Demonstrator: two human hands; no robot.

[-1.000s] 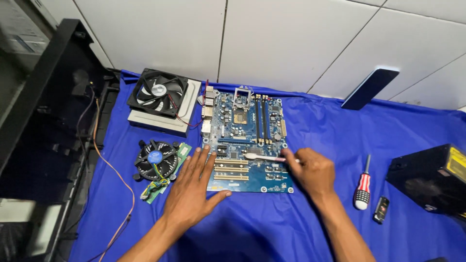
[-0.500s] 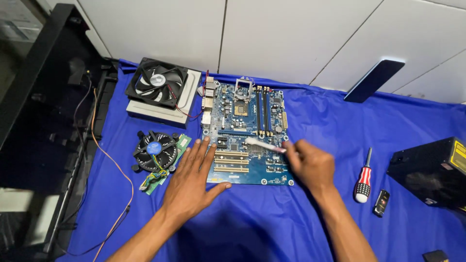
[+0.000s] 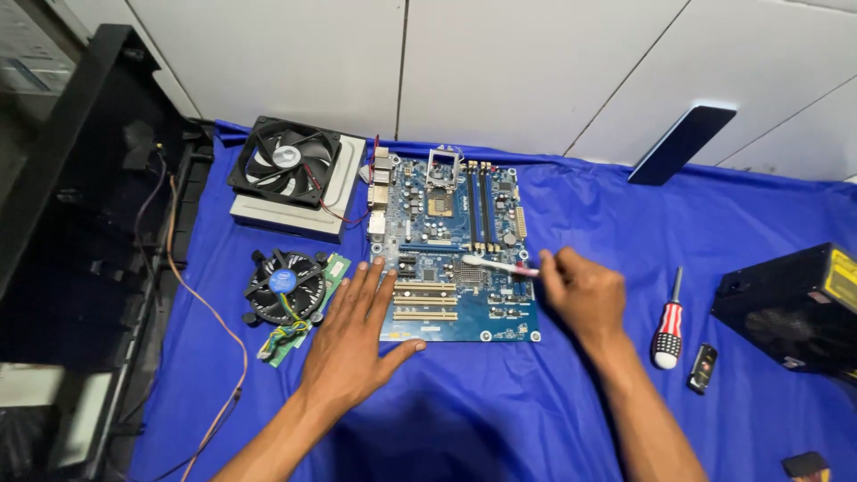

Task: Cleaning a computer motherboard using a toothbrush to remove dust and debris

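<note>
A blue computer motherboard (image 3: 464, 223) lies flat on a blue cloth (image 3: 500, 411). My left hand (image 3: 353, 335) rests palm down with fingers spread on the board's lower left corner. At the board's right edge, my right hand (image 3: 580, 290) grips a thin white brush (image 3: 495, 265). The brush head points left and touches the middle of the board.
A black case fan (image 3: 286, 162) sits on a white drive box (image 3: 295, 210) at the back left. A round cooler fan (image 3: 286, 286) and a green memory stick (image 3: 303, 308) lie left of the board. On the right are a red-handled screwdriver (image 3: 668, 328), a small black device (image 3: 702, 368) and a black power supply (image 3: 794, 308).
The right hand and brush have shifted slightly along the board's middle. The left hand stays flat on the lower left corner. The view has moved a little.
</note>
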